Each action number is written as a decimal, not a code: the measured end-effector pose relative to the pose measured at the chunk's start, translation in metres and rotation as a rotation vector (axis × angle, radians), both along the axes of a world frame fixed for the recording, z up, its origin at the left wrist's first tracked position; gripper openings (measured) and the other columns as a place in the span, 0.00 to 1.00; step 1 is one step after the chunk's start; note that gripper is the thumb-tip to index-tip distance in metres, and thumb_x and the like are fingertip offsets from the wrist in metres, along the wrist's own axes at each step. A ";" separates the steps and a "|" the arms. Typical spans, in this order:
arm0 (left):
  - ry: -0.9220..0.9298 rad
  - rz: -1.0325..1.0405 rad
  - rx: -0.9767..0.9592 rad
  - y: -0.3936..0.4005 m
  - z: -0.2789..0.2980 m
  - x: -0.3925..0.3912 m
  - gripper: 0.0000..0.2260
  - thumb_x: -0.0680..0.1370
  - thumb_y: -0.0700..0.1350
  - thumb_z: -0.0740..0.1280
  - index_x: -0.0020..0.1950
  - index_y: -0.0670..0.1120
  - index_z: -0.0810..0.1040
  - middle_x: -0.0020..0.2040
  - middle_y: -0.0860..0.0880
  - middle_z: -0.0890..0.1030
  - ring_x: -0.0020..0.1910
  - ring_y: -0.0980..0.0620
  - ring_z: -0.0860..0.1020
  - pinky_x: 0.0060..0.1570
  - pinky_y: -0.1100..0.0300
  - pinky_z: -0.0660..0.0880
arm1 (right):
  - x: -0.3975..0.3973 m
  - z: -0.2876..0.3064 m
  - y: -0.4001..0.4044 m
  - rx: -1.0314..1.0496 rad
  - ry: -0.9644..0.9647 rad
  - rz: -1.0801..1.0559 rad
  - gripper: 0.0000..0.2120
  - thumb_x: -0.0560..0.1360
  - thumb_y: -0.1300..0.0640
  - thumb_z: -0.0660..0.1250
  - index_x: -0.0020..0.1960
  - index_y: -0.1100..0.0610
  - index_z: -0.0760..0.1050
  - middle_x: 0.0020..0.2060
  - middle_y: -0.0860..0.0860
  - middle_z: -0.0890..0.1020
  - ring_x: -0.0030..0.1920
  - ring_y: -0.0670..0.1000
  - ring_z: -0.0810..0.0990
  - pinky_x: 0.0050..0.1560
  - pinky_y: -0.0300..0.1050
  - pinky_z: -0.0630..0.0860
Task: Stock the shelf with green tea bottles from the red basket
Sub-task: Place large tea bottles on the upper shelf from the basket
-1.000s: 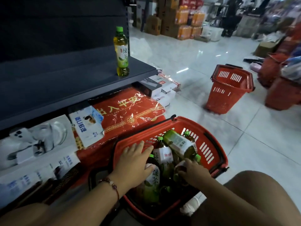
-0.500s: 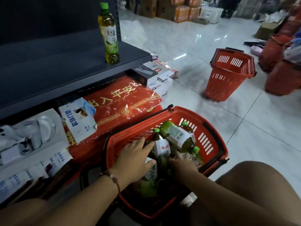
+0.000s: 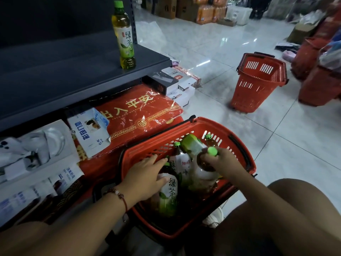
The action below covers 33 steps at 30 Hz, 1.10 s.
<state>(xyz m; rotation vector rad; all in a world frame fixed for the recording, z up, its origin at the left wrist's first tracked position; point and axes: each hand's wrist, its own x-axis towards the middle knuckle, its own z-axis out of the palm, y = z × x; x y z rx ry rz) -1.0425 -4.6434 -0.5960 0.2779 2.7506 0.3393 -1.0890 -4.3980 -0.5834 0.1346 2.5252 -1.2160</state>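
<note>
- Left hand (image 3: 145, 179) rests flat on a bottle (image 3: 168, 193) inside the red basket (image 3: 239, 143).
- Right hand (image 3: 224, 163) grips another bottle's neck (image 3: 204, 162).
- One bottle (image 3: 124, 35) stands at the shelf (image 3: 73, 71) edge.

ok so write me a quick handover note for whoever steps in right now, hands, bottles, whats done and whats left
Left hand: lies on a green-labelled plastic tea bottle inside the near red plastic basket; full grip not clear.
Right hand: grips the neck of a green-capped bottle in the same basket.
Done: one green tea bottle stands upright near the right end of the dark grey metal shelf.
Left: several more bottles lie in the basket; lift them out and stand them on the shelf beside the first.
</note>
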 end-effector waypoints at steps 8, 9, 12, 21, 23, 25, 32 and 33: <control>0.005 0.102 0.277 -0.004 0.017 0.027 0.56 0.67 0.71 0.71 0.79 0.58 0.35 0.81 0.54 0.50 0.79 0.50 0.54 0.72 0.48 0.61 | 0.020 0.051 -0.054 -0.569 -0.156 -0.201 0.17 0.77 0.44 0.66 0.56 0.57 0.79 0.51 0.54 0.83 0.47 0.58 0.84 0.33 0.45 0.80; 0.069 0.137 0.328 -0.007 0.017 0.030 0.57 0.65 0.70 0.73 0.79 0.60 0.35 0.80 0.54 0.52 0.78 0.50 0.55 0.72 0.48 0.62 | 0.021 0.056 -0.060 -0.591 -0.186 -0.188 0.19 0.77 0.43 0.67 0.57 0.57 0.78 0.52 0.54 0.83 0.48 0.59 0.85 0.34 0.47 0.81; 0.271 0.248 0.444 -0.021 0.017 0.042 0.52 0.64 0.65 0.77 0.76 0.62 0.44 0.74 0.55 0.61 0.73 0.52 0.63 0.68 0.50 0.71 | 0.022 0.071 -0.076 -0.592 -0.240 -0.081 0.25 0.72 0.37 0.68 0.58 0.55 0.79 0.53 0.55 0.82 0.52 0.59 0.84 0.41 0.52 0.83; 0.284 0.570 1.065 -0.064 0.065 0.080 0.30 0.65 0.60 0.75 0.62 0.71 0.65 0.56 0.64 0.80 0.54 0.65 0.80 0.55 0.57 0.80 | 0.054 0.106 -0.117 -0.594 -0.125 0.293 0.27 0.69 0.35 0.71 0.63 0.46 0.74 0.55 0.45 0.84 0.59 0.50 0.81 0.61 0.51 0.77; 0.310 0.649 1.173 -0.076 0.082 0.091 0.29 0.63 0.62 0.73 0.62 0.67 0.68 0.56 0.61 0.82 0.54 0.60 0.82 0.56 0.51 0.80 | 0.075 0.111 -0.136 -0.605 -0.158 0.423 0.22 0.69 0.40 0.75 0.59 0.40 0.71 0.50 0.40 0.84 0.54 0.45 0.82 0.59 0.44 0.76; 0.356 0.697 1.269 -0.091 0.100 0.106 0.30 0.63 0.62 0.72 0.63 0.62 0.72 0.58 0.57 0.83 0.55 0.55 0.83 0.57 0.49 0.80 | 0.095 0.118 -0.158 -0.633 -0.159 0.527 0.22 0.69 0.48 0.76 0.59 0.40 0.71 0.50 0.41 0.86 0.53 0.45 0.84 0.55 0.41 0.78; 0.534 0.787 1.260 -0.168 0.189 0.171 0.16 0.78 0.48 0.70 0.64 0.57 0.71 0.51 0.58 0.85 0.50 0.58 0.84 0.47 0.63 0.80 | 0.132 0.184 -0.257 -0.727 0.056 0.690 0.20 0.73 0.59 0.74 0.64 0.50 0.77 0.52 0.49 0.86 0.53 0.51 0.85 0.58 0.48 0.80; 0.560 0.770 1.207 -0.181 0.205 0.181 0.20 0.77 0.50 0.72 0.66 0.58 0.70 0.53 0.58 0.85 0.53 0.57 0.84 0.51 0.61 0.80 | 0.134 0.194 -0.272 -0.743 0.067 0.716 0.20 0.73 0.58 0.74 0.64 0.50 0.77 0.53 0.50 0.86 0.53 0.52 0.85 0.60 0.51 0.79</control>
